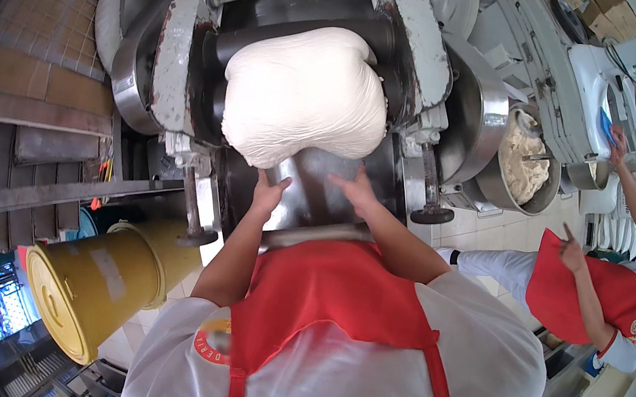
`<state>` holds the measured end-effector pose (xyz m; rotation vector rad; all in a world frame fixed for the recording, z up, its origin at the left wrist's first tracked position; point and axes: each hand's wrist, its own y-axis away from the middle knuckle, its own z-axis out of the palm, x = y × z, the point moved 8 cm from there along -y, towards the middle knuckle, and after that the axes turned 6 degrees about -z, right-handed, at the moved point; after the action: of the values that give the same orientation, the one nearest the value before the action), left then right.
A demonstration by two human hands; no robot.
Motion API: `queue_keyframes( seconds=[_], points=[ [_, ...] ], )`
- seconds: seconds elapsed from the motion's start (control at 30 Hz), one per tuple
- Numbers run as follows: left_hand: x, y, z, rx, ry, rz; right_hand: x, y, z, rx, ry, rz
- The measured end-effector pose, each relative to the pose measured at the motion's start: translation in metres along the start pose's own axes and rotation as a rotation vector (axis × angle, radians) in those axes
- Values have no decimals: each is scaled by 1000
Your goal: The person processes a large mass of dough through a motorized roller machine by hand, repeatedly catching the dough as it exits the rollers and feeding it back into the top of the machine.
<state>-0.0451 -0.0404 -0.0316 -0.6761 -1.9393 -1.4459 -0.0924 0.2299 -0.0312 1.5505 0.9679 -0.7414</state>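
Note:
A big white slab of dough (303, 96) hangs out of a roller machine (176, 59) onto its sloping steel tray (310, 197). My left hand (267, 192) lies on the tray just under the dough's lower left edge, fingers spread. Just below the dough's lower right edge, my right hand (355, 189) rests flat on the tray with fingers apart. Neither hand holds anything. I wear a red apron over a white shirt.
A yellow lidded bucket (94, 281) stands at my lower left. A steel mixer bowl (527, 166) with dough sits to the right of the machine. A co-worker in a red apron (603, 292) stands at right, one hand raised to a white machine (606, 88).

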Motion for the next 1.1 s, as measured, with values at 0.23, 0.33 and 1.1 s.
queue_keyframes(
  seconds=[0.23, 0.33, 1.1],
  points=[
    [98, -59, 32, -554, -157, 187, -85, -69, 46, -680, 118, -160],
    [118, -62, 31, -731, -282, 288, -100, -68, 55, -919, 364, -170],
    [165, 67, -22, 43, 181, 446, -236, 6, -17, -51, 203, -634]
  ],
)
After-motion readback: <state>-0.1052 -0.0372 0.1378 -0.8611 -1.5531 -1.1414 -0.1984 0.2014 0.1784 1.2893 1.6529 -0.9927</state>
